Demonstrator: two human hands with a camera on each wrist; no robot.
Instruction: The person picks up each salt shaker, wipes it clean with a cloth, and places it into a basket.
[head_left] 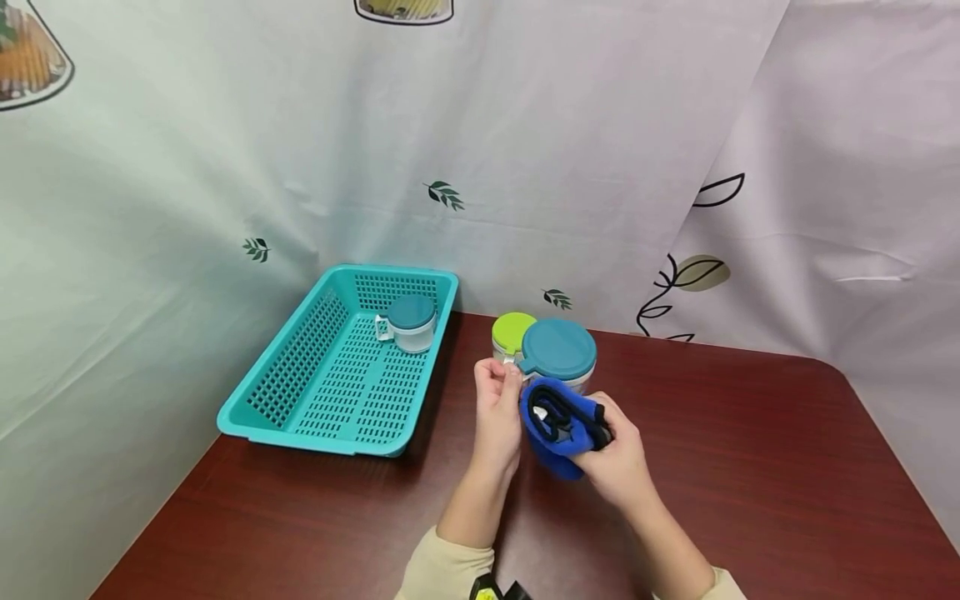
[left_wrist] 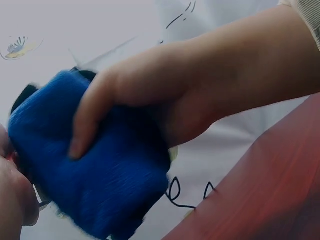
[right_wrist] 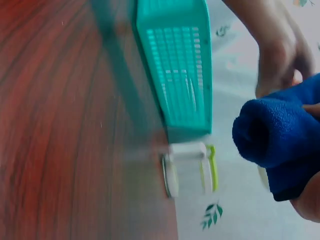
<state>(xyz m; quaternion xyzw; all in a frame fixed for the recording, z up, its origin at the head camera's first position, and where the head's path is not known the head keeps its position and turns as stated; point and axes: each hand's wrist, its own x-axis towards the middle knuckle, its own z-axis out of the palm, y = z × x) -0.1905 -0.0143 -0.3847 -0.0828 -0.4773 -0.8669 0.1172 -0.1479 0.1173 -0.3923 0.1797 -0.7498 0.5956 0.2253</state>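
My right hand [head_left: 618, 450] grips a folded blue cloth [left_wrist: 95, 160] with black edging, its thumb lying across the outside. The cloth's rolled end [right_wrist: 255, 132] faces the right wrist camera. A clear jar with a large teal lid [head_left: 559, 348] is just beyond the cloth. With curled fingers my left hand [head_left: 498, 408] pinches this jar at its handle side, by the lid's tab; the handle itself is mostly hidden. Right behind is a smaller jar with a lime green lid [head_left: 513, 331], whose white handle shows in the right wrist view.
A turquoise plastic basket [head_left: 330, 446] stands to the left on the dark red table [head_left: 750, 467]. Inside it, near the far right corner, sits another teal-lidded jar [head_left: 412, 323] with a white handle. A pale printed cloth backdrop [head_left: 600, 167] hangs behind the table.
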